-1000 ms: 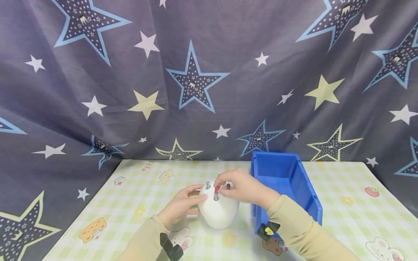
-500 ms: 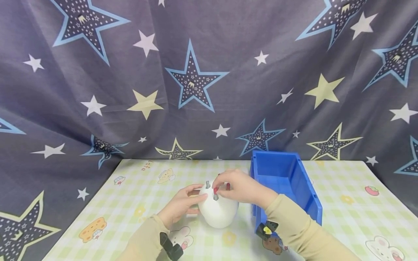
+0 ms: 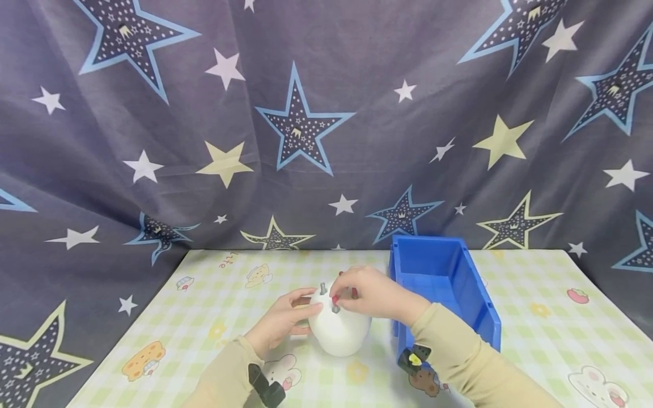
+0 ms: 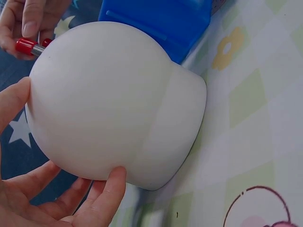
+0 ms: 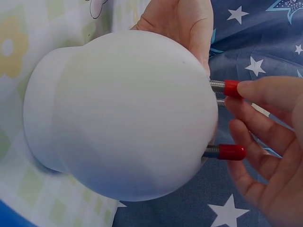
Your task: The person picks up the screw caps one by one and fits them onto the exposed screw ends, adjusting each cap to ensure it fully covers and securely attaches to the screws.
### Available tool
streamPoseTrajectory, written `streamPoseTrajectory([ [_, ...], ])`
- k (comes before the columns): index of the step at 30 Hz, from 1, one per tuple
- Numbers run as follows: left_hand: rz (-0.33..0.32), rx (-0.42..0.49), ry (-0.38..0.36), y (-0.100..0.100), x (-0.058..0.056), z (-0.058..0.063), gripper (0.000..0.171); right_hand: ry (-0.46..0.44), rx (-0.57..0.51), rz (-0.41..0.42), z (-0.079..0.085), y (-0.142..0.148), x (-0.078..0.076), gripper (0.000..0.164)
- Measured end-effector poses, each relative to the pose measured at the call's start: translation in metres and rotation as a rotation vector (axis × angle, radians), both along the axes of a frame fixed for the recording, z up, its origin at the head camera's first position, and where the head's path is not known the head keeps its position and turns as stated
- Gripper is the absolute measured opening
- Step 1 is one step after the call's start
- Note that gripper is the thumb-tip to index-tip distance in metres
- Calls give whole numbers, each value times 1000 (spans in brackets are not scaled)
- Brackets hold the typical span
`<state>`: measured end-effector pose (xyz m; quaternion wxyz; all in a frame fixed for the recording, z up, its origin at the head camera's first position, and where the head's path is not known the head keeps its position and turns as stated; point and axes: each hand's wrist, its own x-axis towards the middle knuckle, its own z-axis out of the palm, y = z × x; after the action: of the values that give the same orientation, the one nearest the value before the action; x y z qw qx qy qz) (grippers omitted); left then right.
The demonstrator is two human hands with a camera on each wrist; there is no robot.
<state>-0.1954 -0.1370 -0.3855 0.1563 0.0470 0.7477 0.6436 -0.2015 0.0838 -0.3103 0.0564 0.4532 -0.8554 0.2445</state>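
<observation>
A white rounded body (image 3: 339, 334), with a narrower neck, stands on the table with several threaded metal studs at its top. My left hand (image 3: 283, 320) holds its left side, thumb near the top and fingers lower down. My right hand (image 3: 374, 293) is over the top and pinches a red cap (image 5: 232, 88) on one stud between thumb and index finger. Another red cap (image 5: 232, 152) covers a neighbouring stud beside the curled fingers. At the back left, one stud (image 3: 323, 288) is bare grey metal. The right hand partly hides the other studs in the head view.
To the right of the white body stands a blue open bin (image 3: 433, 283), partly behind the right forearm. A checked cloth (image 3: 204, 317) with cartoon prints covers the table. Behind it hangs a dark star-patterned curtain (image 3: 326, 215).
The right fingers and the pinched red cap have shifted slightly downward, and less of the stud under it shows in the head view. The left hand keeps its hold on the white body.
</observation>
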Motion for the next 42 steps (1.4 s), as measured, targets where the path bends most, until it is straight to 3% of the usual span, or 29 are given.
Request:
streamPoseTrajectory([
  [19,1,-9,-3,-1,-1,-3,66,2,3,3,-3,0,1,9],
  [33,-5,6,9,-1,-1,-2,66,-64,-5,-20,-1,-1,2,25],
  [42,-4,5,13,0,0,-2,66,-85,-41,-27,3,3,0,24],
])
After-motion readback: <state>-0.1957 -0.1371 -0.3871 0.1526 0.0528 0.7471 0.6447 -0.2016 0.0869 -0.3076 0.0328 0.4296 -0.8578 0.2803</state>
